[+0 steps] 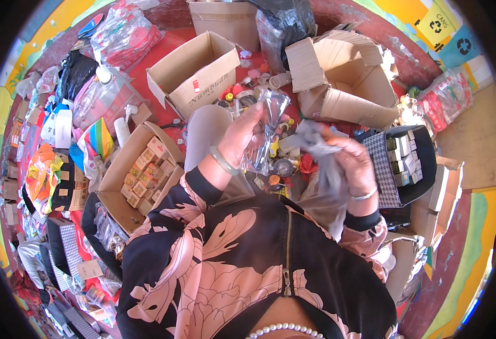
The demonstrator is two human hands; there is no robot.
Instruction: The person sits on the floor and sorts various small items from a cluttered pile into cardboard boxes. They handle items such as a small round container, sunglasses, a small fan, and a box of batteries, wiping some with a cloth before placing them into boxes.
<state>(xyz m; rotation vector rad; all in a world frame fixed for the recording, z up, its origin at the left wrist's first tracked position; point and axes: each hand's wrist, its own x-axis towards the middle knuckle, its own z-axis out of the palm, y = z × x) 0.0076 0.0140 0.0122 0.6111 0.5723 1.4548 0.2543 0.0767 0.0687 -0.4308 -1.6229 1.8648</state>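
Observation:
My left hand (241, 134), with a bangle at the wrist, is closed on a crumpled sheet of clear plastic (271, 107) that hangs down past the fingers. To its right, my right hand (356, 165) grips a thin greyish plastic bag (314, 139), bunched and slightly blurred, whose lower part trails toward my lap. The two pieces of plastic are close together but look apart. Beneath both hands lies a loose heap of small mixed items (282, 150), among them caps, round parts and red and yellow pieces, partly covered by the plastic.
Open cardboard boxes stand ahead, one upright (194, 70) and one with torn flaps (344, 79). At left, another box (112, 195) holds several small cartons. On the right, a houndstooth bin (384, 169) contains small boxes. Filled plastic bags (106, 93) crowd the far left.

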